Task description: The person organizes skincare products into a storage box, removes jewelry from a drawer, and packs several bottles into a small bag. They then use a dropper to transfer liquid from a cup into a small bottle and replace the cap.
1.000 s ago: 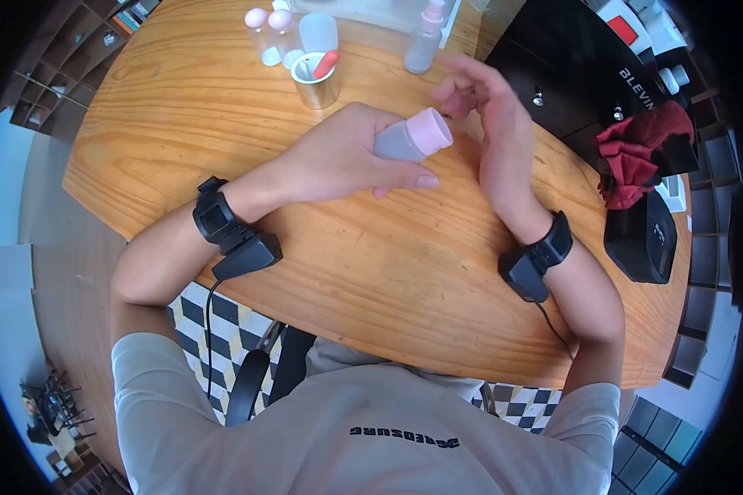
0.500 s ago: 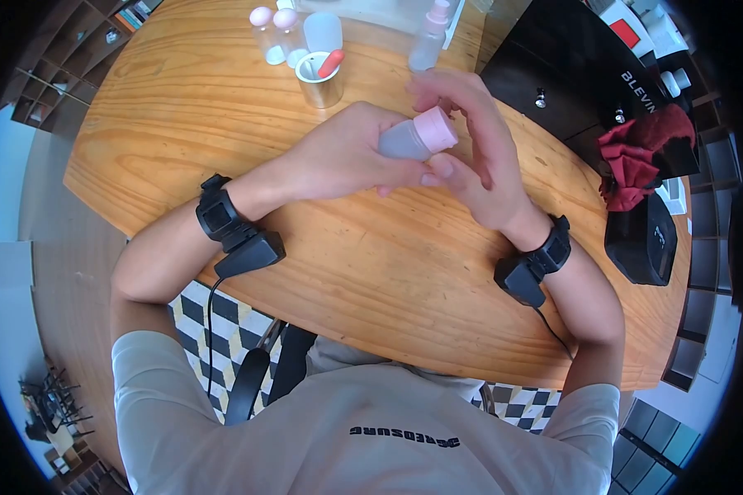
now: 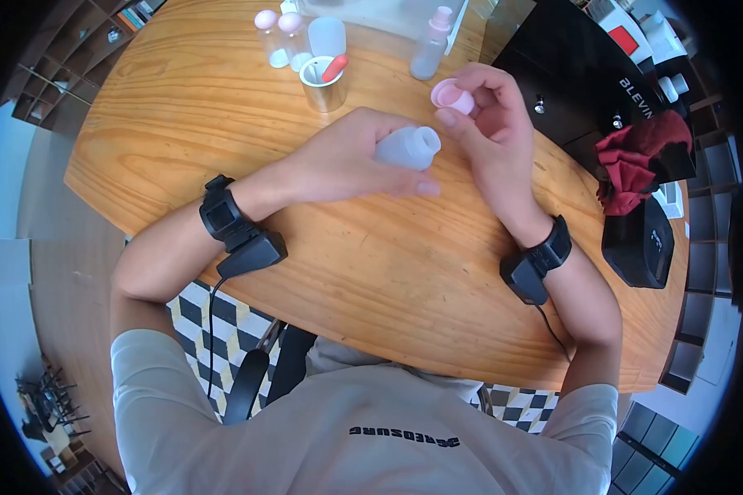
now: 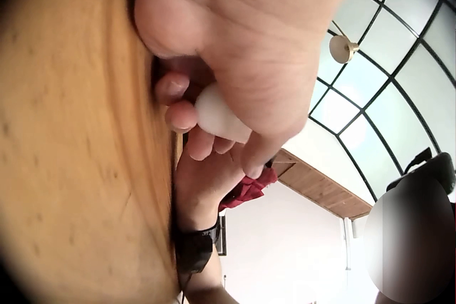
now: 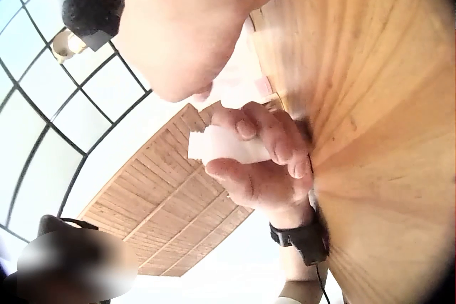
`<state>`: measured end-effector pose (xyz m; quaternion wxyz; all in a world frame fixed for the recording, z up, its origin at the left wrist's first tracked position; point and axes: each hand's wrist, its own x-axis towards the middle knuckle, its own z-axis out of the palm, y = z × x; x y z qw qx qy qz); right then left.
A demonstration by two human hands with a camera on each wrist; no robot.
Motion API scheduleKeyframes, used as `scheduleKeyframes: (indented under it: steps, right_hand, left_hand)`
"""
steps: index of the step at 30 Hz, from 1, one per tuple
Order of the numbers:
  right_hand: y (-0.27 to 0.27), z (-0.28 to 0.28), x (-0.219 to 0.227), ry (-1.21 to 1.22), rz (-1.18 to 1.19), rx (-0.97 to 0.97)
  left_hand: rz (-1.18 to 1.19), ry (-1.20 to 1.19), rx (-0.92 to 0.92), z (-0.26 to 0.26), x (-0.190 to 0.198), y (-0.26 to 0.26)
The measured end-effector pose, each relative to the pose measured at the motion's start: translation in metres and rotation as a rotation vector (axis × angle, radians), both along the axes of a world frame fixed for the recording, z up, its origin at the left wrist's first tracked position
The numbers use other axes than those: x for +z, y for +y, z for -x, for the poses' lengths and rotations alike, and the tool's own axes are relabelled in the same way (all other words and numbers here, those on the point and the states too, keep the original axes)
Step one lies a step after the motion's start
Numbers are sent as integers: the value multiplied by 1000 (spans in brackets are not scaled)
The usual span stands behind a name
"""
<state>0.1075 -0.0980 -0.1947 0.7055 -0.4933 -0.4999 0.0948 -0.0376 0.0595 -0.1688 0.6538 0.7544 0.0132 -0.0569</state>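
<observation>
Wooden table (image 3: pixel 182 124) from the head view: left hand (image 3: pixel 347 157) grips an uncapped frosted bottle (image 3: pixel 409 148); right hand (image 3: pixel 491 124) pinches its pink cap (image 3: pixel 452 96). Behind, a metal cup (image 3: pixel 322 87) holds a red-tipped item. Left wrist view shows fingers wrapping the bottle (image 4: pixel 217 115); right wrist view shows the same grip (image 5: pixel 228 146).
</observation>
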Motion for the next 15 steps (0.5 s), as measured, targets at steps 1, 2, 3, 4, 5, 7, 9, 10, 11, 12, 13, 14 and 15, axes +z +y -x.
scheduleKeyframes:
  steps: [1,2,3,4,5,7,9,10,11,12,13,14,15]
  right_hand:
    - [1,0,-1,61,65,11]
    - [1,0,-3,123,131,21]
    - [1,0,-5,126,131,21]
    - [1,-2,-7,77,258,52]
    - [1,-2,-9,28,385,82]
    - [-1,-1,-6,-101,460,55]
    - [-2,0,-1,-235,534,30]
    - [-2,2,1,-303,537,31]
    - [-2,2,3,-367,543,33]
    - [-2,3,2,-368,542,33]
    - [-2,3,0,-347,542,45]
    - [-3,4,-1,-325,541,57]
    - [-4,6,1,-324,541,56]
  left_hand:
    - [-10,-16,-29,1,1,1]
    - [-19,-31,-58,2,1,2]
    - [-18,-28,-59,3,-1,3]
    - [-27,-120,-130,4,-3,6]
    - [-36,-212,-202,5,-5,8]
    - [-23,-207,-212,5,-5,9]
    - [-11,-205,-217,5,-4,12]
    - [-33,-211,-217,5,-5,14]
    - [-52,-214,-218,5,-6,15]
    - [-53,-215,-217,5,-8,16]
    - [-35,-243,-194,5,-10,16]
    - [-18,-271,-171,6,-11,17]
    - [-18,-271,-172,6,-11,17]
